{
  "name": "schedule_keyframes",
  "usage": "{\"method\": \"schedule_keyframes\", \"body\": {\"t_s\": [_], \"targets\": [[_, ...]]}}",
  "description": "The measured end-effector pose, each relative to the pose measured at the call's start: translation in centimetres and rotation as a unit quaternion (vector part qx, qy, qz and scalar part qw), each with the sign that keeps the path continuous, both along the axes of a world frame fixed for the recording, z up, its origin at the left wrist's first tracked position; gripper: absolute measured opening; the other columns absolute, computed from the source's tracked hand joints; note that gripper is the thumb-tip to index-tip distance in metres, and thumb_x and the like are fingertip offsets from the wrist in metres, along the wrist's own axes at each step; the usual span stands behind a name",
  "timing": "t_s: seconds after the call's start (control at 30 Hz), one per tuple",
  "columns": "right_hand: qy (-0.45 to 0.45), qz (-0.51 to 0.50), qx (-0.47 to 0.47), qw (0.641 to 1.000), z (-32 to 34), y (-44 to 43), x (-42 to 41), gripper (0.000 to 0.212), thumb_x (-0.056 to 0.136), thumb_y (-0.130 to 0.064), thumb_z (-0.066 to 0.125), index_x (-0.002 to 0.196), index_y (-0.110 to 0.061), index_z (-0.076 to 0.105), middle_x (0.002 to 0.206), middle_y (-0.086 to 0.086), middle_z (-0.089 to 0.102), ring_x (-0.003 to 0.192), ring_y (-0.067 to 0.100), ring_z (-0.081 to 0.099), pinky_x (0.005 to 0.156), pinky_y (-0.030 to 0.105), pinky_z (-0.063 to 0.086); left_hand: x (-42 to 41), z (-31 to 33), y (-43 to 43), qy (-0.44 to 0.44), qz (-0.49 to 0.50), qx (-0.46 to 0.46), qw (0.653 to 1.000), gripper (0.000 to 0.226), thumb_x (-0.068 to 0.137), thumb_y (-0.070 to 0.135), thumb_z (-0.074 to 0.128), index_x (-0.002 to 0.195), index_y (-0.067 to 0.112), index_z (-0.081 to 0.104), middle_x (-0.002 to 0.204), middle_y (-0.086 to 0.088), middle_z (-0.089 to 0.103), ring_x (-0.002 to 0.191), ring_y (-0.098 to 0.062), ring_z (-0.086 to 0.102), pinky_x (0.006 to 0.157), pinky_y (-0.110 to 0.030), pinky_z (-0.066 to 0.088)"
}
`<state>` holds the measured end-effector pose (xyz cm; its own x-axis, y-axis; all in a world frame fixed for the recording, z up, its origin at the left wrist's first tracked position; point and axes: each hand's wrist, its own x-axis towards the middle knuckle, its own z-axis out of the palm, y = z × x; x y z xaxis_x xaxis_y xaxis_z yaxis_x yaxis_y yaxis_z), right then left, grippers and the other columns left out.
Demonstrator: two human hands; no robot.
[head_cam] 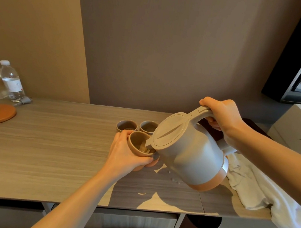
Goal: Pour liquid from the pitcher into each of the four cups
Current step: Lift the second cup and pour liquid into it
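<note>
Pitcher (188, 155) tilted, handle (201, 113) gripped by right hand (222, 116), spout (148, 143) at rim of cup (135, 140) clasped in left hand (124, 154); two cups (127, 125) just beyond, open tabletop (48, 149) leftward.

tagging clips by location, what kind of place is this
Probably a hotel room: a long wood-grain desk, a clear plastic water bottle, and a grey-and-orange lidded pitcher with small brown ceramic cups.

The right hand (222, 116) grips the handle of the tilted pitcher (188, 155), its spout over a cup (138, 144) held in the left hand (126, 152). Two more cups (126, 126) stand behind on the desk (48, 149), a towel (260, 192) at right.
</note>
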<state>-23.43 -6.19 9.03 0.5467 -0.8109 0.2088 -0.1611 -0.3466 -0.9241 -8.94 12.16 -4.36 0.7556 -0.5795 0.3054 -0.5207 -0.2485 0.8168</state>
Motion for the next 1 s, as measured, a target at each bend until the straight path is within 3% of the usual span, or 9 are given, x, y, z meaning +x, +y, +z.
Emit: {"method": "schedule_keyframes", "body": {"t_s": [0.57, 0.83, 1.0], "targets": [[0.001, -0.002, -0.004, 1.000, -0.1, -0.1, 0.4, 0.036, 0.084, -0.030, 0.062, 0.056, -0.008, 0.056, 0.051, 0.003, 0.049, 0.054, 0.017, 0.045, 0.059, 0.028, 0.040, 0.3, -1.0, 0.0, 0.065, -0.007, -0.027, 0.997, 0.097, 0.047, 0.037, 0.097, 0.127, 0.030, 0.044, 0.126, 0.008, 0.049, 0.116, -0.012, 0.050, 0.091, -0.033, 0.052], [0.002, 0.000, -0.011, 1.000, -0.1, -0.1, 0.5, 0.037, 0.083, -0.030, 0.061, 0.054, -0.008, 0.054, 0.050, 0.004, 0.047, 0.053, 0.017, 0.044, 0.058, 0.029, 0.039, 0.6, -2.0, -0.2, 0.091, -0.001, -0.033, 0.995, 0.098, 0.041, 0.047, 0.093, 0.125, 0.035, 0.043, 0.125, 0.010, 0.053, 0.114, -0.014, 0.054, 0.090, -0.036, 0.055], [0.007, 0.002, -0.019, 1.000, -0.2, 0.0, 0.6, 0.038, 0.084, -0.031, 0.061, 0.055, -0.008, 0.055, 0.054, 0.006, 0.049, 0.055, 0.018, 0.045, 0.061, 0.030, 0.041, 0.5, -2.3, -0.1, 0.099, -0.004, -0.043, 0.994, 0.094, 0.046, 0.041, 0.095, 0.124, 0.034, 0.044, 0.124, 0.009, 0.054, 0.113, -0.014, 0.054, 0.087, -0.029, 0.053]]}}
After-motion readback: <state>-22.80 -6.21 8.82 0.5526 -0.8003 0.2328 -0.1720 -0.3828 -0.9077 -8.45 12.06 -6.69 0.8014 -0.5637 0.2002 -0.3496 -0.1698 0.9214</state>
